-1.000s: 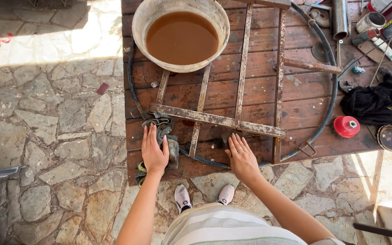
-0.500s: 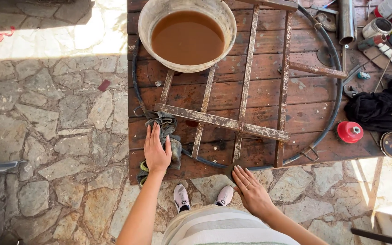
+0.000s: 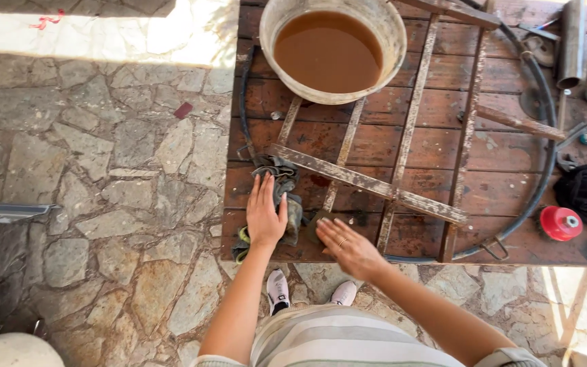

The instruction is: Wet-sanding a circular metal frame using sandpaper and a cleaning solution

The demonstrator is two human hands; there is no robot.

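Head view, left hand [image 3: 265,219] on rag [image 3: 287,204], red cap [image 3: 560,223] right.

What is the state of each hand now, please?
Left hand: open, flat on the work gloves.
Right hand: open, fingers on a small dark pad, holding nothing.

One basin [image 3: 334,47] of brown water, one round metal frame [image 3: 443,170], two hands, two shoes, one red cap [image 3: 560,223]

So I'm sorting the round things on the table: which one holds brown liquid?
The big pale basin at the table's far edge; it is filled with brown liquid. The red disc at the right is small, solid and holds nothing.
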